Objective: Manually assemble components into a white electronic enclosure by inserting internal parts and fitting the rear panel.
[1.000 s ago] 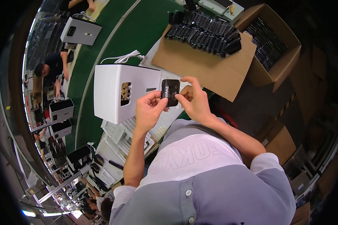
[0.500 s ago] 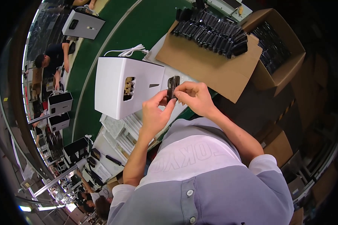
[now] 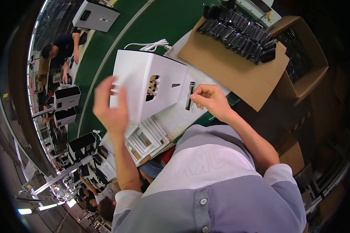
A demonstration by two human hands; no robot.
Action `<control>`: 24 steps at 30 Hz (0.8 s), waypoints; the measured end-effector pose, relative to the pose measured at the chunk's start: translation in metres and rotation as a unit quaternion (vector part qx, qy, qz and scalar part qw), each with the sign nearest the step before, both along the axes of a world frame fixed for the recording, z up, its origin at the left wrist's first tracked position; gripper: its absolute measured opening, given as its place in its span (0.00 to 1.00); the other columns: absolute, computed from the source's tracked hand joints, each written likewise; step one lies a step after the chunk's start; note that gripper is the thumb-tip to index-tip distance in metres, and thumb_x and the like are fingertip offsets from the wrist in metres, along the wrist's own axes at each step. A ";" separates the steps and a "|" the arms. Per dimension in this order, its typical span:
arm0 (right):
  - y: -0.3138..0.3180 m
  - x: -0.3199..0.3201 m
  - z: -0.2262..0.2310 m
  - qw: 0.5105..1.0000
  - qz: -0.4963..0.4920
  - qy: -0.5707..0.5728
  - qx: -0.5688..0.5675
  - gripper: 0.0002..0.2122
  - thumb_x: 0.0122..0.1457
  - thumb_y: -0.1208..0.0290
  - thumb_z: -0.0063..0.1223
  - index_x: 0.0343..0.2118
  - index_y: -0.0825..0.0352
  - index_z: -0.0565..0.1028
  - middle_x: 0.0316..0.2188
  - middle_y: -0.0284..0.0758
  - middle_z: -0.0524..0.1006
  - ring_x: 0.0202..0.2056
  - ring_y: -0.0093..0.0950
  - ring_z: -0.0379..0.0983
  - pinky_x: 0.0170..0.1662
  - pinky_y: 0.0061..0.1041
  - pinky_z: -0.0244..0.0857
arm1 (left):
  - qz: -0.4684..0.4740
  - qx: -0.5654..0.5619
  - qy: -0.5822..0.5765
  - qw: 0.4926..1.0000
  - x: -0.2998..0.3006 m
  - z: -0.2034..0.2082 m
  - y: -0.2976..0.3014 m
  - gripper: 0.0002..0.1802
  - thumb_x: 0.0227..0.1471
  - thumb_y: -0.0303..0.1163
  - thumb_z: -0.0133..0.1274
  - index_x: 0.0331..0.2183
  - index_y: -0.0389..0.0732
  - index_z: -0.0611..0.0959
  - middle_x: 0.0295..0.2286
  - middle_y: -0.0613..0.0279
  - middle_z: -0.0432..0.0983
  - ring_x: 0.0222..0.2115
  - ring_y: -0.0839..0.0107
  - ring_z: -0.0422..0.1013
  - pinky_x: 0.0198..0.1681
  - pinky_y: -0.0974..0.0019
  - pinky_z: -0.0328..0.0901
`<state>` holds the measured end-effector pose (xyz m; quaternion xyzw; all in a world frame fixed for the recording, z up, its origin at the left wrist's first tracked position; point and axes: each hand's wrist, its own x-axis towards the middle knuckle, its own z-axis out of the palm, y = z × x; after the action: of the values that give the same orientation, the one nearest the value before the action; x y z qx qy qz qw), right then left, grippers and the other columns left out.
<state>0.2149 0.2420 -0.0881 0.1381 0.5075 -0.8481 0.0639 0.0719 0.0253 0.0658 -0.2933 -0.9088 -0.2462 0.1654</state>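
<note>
One hand now does what two did half a second ago: the right hand (image 3: pixel 214 101) alone pinches the small black panel (image 3: pixel 189 97) between thumb and fingers, while the left hand (image 3: pixel 112 110) has let go and swung to the left of the frame. The left is motion-blurred, its fingers apart with nothing visible in them; it overlaps the left side of the white housing (image 3: pixel 138 77), and whether it touches is hard to tell. For the work in hand, this appears to leave the left free at the housing and the panel under the right's control.

The panel sits at the centre of the frame, nearly edge-on and upright, just right of the housing. The housing's cutout (image 3: pixel 152 88), with tan and metallic parts inside, remains uncovered. A white cable bundle (image 3: pixel 155 46) lies behind it.

Below the housing, white frames (image 3: pixel 147 139) are nested on the white desk (image 3: pixel 177 110). At the upper right, wrapped black pieces (image 3: pixel 237 33) are heaped on a cardboard sheet (image 3: pixel 237 72), beside an open carton (image 3: pixel 313 75). A co-worker (image 3: pixel 63 46) leans in at the upper left.
</note>
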 end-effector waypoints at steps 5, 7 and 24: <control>-0.012 -0.008 -0.007 0.999 -0.011 0.020 -0.041 0.07 0.62 0.74 0.55 0.27 0.68 0.74 0.21 0.26 0.71 0.24 0.15 0.66 0.28 0.19 0.60 | -0.004 -0.013 -0.347 0.938 -0.103 -0.035 -0.075 0.18 0.54 0.35 0.62 0.43 0.34 0.82 0.32 0.62 0.80 0.29 0.79 0.72 0.33 0.74 0.66; -0.015 -0.009 -0.007 0.999 -0.010 0.010 -0.043 0.07 0.62 0.75 0.53 0.27 0.68 0.74 0.21 0.27 0.70 0.24 0.16 0.64 0.28 0.19 0.58 | -0.029 0.054 -0.416 0.907 -0.110 -0.050 -0.078 0.18 0.55 0.36 0.61 0.42 0.33 0.82 0.31 0.63 0.80 0.29 0.80 0.72 0.33 0.74 0.66; -0.009 -0.054 -0.005 0.995 -0.022 0.028 -0.093 0.07 0.60 0.72 0.54 0.25 0.65 0.72 0.20 0.22 0.67 0.23 0.12 0.57 0.26 0.18 0.49 | 0.109 0.245 -0.476 0.837 -0.060 -0.059 -0.082 0.19 0.63 0.36 0.54 0.47 0.30 0.77 0.41 0.55 0.79 0.38 0.75 0.75 0.44 0.71 0.69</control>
<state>0.1609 0.2333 -0.0932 0.1195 0.4245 -0.8965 0.0434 0.0122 -0.0563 0.0071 0.0109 -0.8113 -0.5509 -0.1954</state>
